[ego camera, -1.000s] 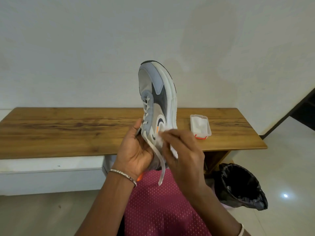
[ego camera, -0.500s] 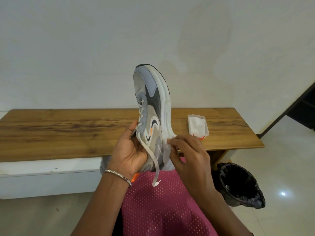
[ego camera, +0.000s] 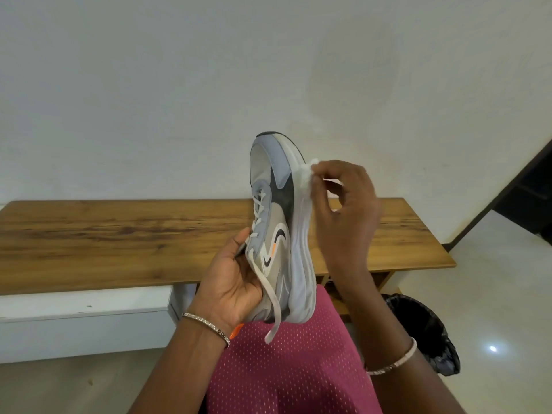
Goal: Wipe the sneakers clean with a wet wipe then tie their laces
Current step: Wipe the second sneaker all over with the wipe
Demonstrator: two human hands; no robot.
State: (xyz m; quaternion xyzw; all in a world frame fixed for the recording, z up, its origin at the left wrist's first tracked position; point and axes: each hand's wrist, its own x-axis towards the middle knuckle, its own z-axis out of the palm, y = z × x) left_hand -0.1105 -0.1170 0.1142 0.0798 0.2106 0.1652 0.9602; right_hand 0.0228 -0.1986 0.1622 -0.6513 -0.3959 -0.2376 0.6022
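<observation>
A grey, blue and white sneaker stands toe-up in front of me, its heel near my lap. My left hand grips it around the heel and tongue side. Its white lace hangs loose and untied down to my lap. My right hand pinches a bunched white wet wipe and presses it against the white midsole near the toe. Only this one sneaker is in view.
A long wooden bench runs along the white wall behind the sneaker. A bin lined with a black bag stands on the tiled floor at the right. My lap is covered in pink dotted fabric.
My right hand has slid the wipe up the midsole from near the heel to near the toe. It now hides the wipes pack on the bench. The left hand still holds the sneaker.
</observation>
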